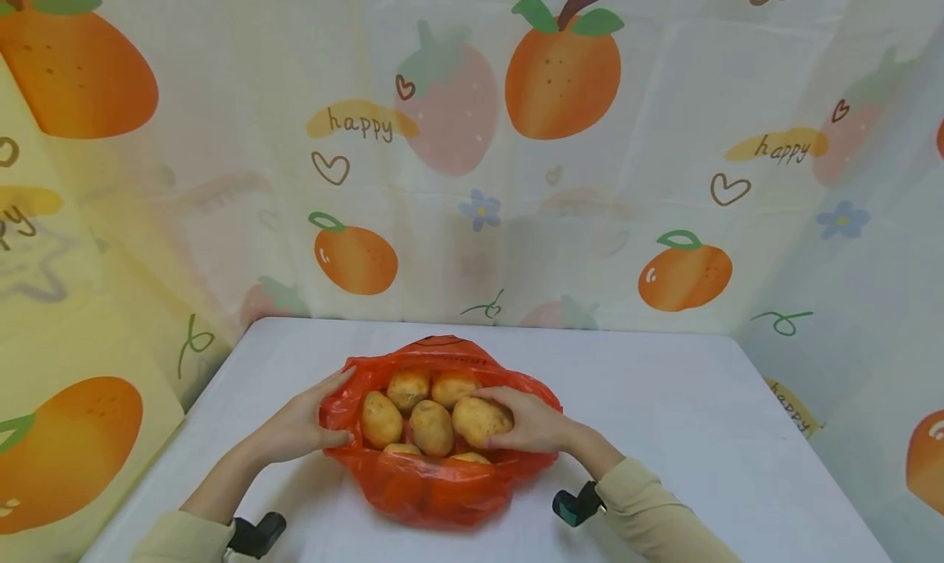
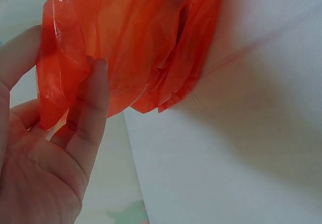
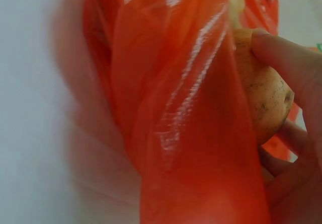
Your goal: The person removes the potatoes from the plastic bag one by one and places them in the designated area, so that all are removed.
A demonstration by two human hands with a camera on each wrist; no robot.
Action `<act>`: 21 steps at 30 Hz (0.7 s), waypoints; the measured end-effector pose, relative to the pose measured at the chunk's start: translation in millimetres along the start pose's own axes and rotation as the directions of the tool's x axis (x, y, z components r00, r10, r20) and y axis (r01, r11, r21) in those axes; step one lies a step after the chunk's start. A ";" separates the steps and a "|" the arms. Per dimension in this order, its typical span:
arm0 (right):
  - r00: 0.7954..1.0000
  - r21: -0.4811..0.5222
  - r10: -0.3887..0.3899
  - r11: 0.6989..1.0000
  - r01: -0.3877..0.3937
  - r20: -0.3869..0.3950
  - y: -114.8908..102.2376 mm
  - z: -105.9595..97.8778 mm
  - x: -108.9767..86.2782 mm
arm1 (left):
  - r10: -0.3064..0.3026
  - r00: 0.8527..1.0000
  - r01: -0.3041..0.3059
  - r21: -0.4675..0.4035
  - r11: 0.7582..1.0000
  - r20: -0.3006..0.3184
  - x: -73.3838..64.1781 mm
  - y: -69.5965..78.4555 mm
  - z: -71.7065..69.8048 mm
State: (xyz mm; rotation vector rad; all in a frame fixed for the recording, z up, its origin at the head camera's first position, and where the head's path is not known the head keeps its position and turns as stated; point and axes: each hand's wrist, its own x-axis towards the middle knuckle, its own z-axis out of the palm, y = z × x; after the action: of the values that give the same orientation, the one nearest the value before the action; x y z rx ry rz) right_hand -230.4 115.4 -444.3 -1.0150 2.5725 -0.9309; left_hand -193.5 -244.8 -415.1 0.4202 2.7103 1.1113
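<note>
An orange-red plastic bag point(image 1: 435, 485) sits on the table with its mouth spread wide, showing several potatoes point(image 1: 431, 428) inside. At the bag's left side, my left hand point(image 1: 298, 424) holds the rim; the left wrist view has its fingers point(image 2: 93, 113) around the thin plastic point(image 2: 126, 48). My right hand point(image 1: 534, 419) reaches over the right rim and grips a large potato point(image 1: 481, 419) between thumb and fingers. In the right wrist view this potato point(image 3: 264, 90) is partly hidden by the bag's side point(image 3: 191, 118).
The bag rests near the middle of a white table point(image 1: 649, 407). Behind the table hangs a pale curtain point(image 1: 457, 251) with fruit prints, which also runs down both sides. A dark wrist device point(image 1: 578, 504) juts out below the right sleeve.
</note>
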 end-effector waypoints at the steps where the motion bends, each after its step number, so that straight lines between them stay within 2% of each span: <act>1: 1.000 0.004 0.001 1.000 -0.001 0.003 -1.4 -2.0 -0.4 | 0.007 1.000 -0.007 0.004 1.000 -0.003 -0.1 -0.1 0.2; 7: 1.000 0.003 -0.022 1.000 0.022 -0.004 -9.1 -15.9 -2.2 | 0.024 1.000 -0.024 0.004 1.000 -0.004 -0.1 -2.5 0.9; 12: 0.999 0.019 -0.044 0.999 0.044 -0.030 -11.8 -28.2 -4.5 | 0.009 1.000 -0.009 -0.017 1.000 0.001 0.6 -3.7 1.1; 21: 0.996 0.060 -0.012 0.998 0.018 -0.094 -10.2 -47.2 -9.5 | 0.003 1.000 -0.003 -0.009 1.000 -0.016 0.4 -6.2 1.4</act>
State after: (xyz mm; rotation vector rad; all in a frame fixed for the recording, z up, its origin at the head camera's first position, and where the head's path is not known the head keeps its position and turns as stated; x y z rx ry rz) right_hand -237.6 138.7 -401.5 -0.9988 2.5975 -1.0782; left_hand -194.6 -247.9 -420.5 0.4161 2.7186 1.1324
